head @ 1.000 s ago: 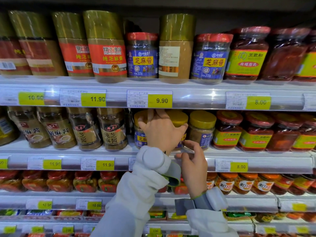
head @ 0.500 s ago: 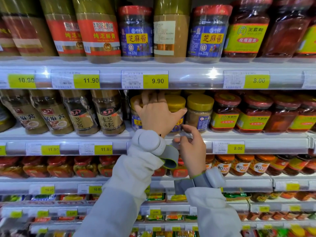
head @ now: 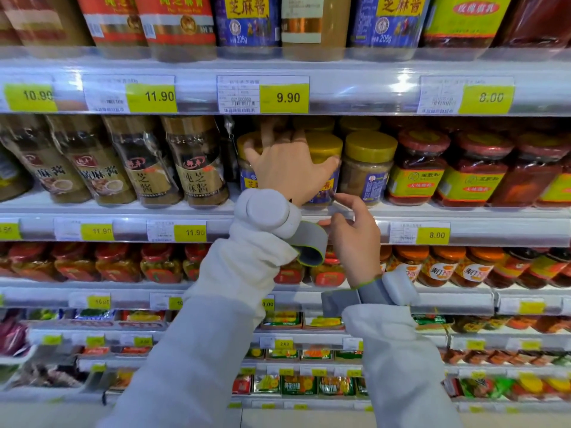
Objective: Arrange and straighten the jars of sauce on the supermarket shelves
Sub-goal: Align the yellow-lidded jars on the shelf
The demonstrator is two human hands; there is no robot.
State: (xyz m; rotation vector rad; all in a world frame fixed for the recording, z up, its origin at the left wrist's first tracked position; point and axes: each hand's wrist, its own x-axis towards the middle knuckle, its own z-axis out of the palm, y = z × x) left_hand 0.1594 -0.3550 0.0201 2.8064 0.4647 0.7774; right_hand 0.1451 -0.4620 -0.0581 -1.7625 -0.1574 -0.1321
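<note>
Nearest to us are our two pale grey sleeves, each ending in a grey wrist strap. Our right hand (head: 355, 242) sits at about four o'clock from the centre of the view, in front of the clear price rail (head: 494, 225) of the middle shelf; its fingers are loosely curled with thumb and forefinger a little apart, and we cannot tell whether they touch the rail or hold anything. Above it, at the centre, our left hand (head: 289, 166) reaches into the middle shelf, fingers spread wide and draped over the yellow-lidded sesame paste jars (head: 324, 156), thumb out toward three o'clock against the lid of one jar and little finger toward nine o'clock on the lid of the jar beside it. Just beside the thumb, at three o'clock, a third yellow-lidded jar (head: 367, 168) stands upright with its blue back label turned toward us. Further toward three o'clock stand red-lidded jars (head: 417, 168) with yellow-green labels; toward nine o'clock stands a row of tall brown sesame paste bottles (head: 197, 168). At twelve o'clock the yellow 9.90 price tag (head: 284, 97) hangs on the upper shelf edge, with blue-labelled jars (head: 247, 20) above it.
</note>
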